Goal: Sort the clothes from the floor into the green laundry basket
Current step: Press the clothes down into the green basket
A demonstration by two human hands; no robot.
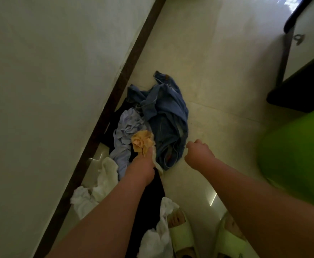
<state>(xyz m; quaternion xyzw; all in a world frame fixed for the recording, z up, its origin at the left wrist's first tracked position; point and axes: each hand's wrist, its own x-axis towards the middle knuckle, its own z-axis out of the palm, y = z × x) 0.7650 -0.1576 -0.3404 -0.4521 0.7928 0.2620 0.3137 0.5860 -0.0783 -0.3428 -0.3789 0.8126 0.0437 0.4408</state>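
A pile of clothes lies on the floor along the wall: blue denim (167,116), a pale lilac garment (126,131), a dark piece (148,198) and white pieces (100,185). My left hand (143,164) is closed on a yellow-orange cloth (142,142) with a cream edge, on top of the pile. My right hand (199,153) hovers just right of the denim, fingers curled in, holding nothing. The green laundry basket (290,151) stands at the right edge, partly cut off.
A white wall (50,90) with a dark skirting board (115,94) runs along the left. A dark-legged piece of furniture (298,86) stands at the upper right. My feet in pale green slippers (184,237) are at the bottom, beside another white garment (158,235).
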